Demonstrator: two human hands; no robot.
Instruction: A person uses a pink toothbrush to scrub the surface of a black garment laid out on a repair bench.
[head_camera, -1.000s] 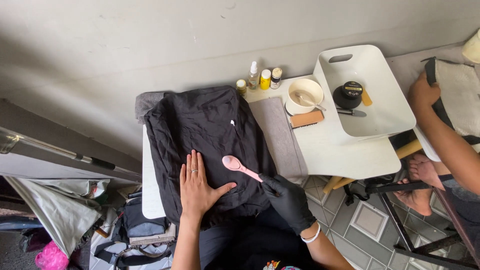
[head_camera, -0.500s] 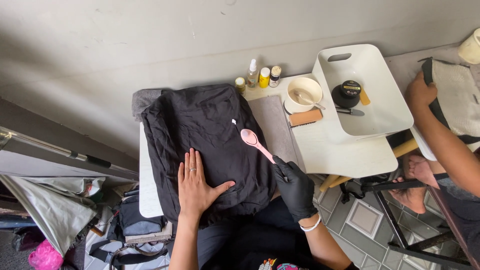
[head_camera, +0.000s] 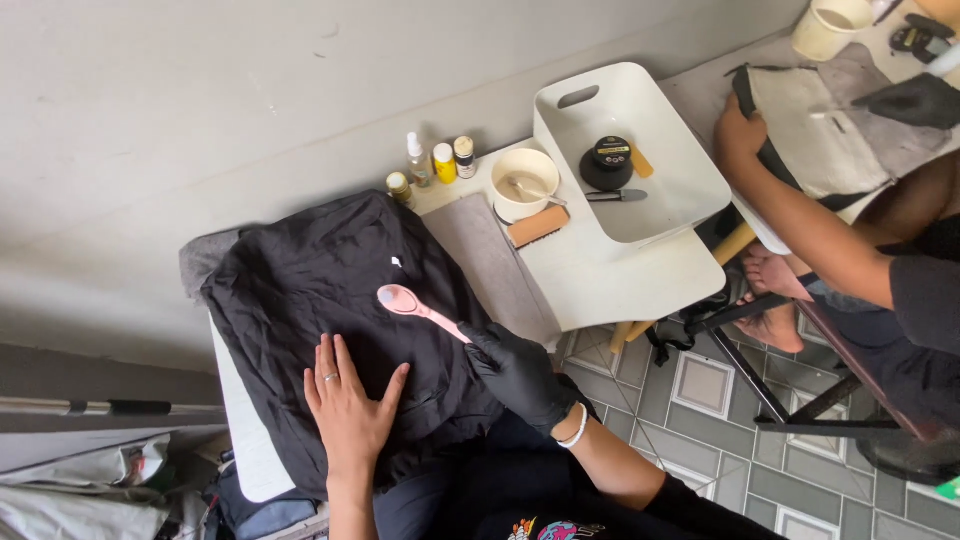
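Two hands, right hand gripping pink spoon

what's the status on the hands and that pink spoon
Left hand bare, flat on black garment. Right hand, black glove, shut on pink spoon, bowl over the garment. Nothing in the way.

Plain grey wall across the top, evenly lit by soft daylight. Grey patterned floor tiles at lower right. White counter against the wall, on wooden legs. Dark metal chair frame standing on the tiles beside it.
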